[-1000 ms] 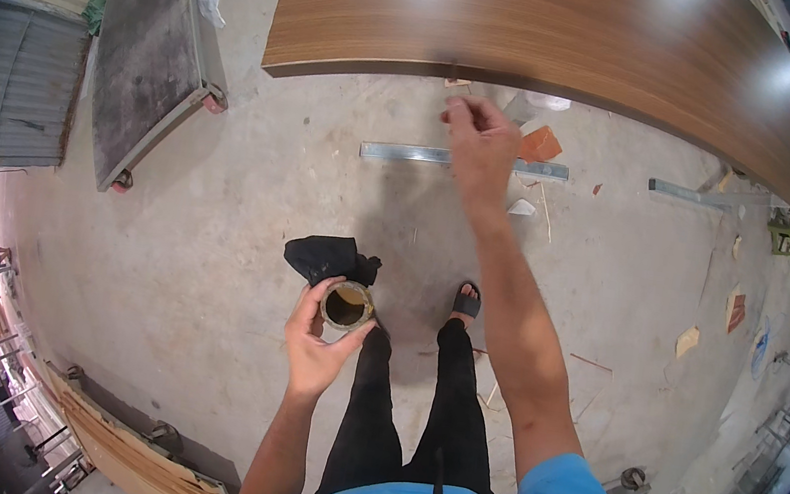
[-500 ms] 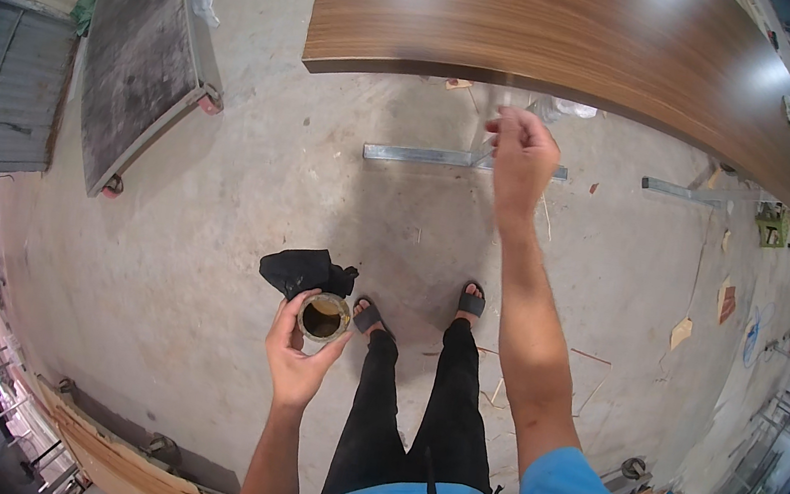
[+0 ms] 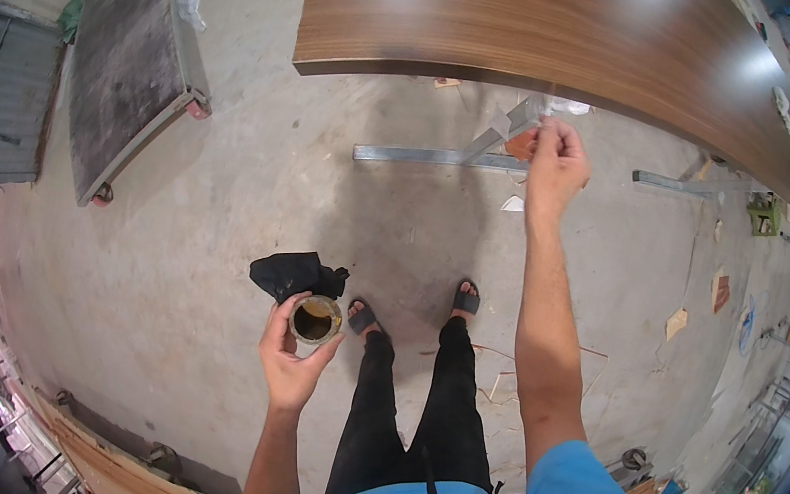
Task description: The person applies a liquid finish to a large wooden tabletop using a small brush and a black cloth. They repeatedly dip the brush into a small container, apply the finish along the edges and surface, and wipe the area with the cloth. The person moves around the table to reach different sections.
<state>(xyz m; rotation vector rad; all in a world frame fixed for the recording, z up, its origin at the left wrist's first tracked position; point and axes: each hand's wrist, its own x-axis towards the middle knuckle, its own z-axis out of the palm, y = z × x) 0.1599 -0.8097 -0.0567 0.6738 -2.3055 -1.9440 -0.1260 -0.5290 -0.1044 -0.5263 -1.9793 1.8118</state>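
My left hand (image 3: 290,359) is wrapped round a small round tin (image 3: 316,320). Its open top faces up, with dark matter inside and yellowish residue on the inner wall. Just beyond the tin is a bunched black cloth or bag (image 3: 285,274); whether my fingers also touch it cannot be told. My right hand (image 3: 559,169) reaches forward to the near edge of a brown wood-grain tabletop (image 3: 546,36). Its thumb and fingers are pinched together at that edge, and what they hold is too small to make out.
Metal legs (image 3: 408,155) show below the tabletop. A dark flat cart (image 3: 134,59) on castors stands at the left. Paper scraps (image 3: 675,323) and thin strips lie on the concrete floor at the right. Stacked boards (image 3: 113,460) are at lower left, a green crate (image 3: 764,214) far right.
My right hand has moved rightward along the tabletop's near edge, and its fingers now show more sharply. The left hand still holds the tin in about the same place.
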